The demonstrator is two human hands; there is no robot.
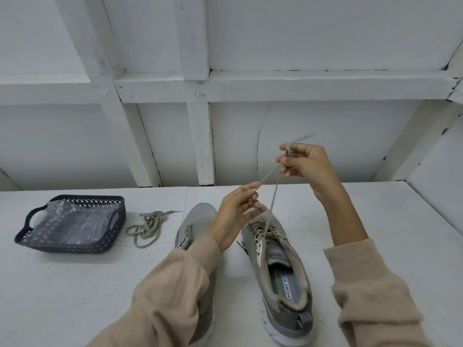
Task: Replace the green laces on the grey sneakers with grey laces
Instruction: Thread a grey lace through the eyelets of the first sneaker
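Note:
Two grey sneakers stand side by side on the white table. The right sneaker (pixel 278 259) carries a greenish-grey lace (pixel 271 196) that rises from its upper eyelets to both hands. My right hand (pixel 304 162) holds one end up high, wound over the fingers. My left hand (pixel 236 209) pinches the other strand lower down, above the shoe's toe. The left sneaker (pixel 198 221) is partly hidden by my left sleeve, and no lace shows on its visible part. A loose lace (pixel 147 227) of the same colour lies in a tangle left of it.
A dark perforated basket (pixel 72 224) holding a clear plastic bag sits at the table's left. A white framed wall (pixel 200 83) rises right behind the table's far edge.

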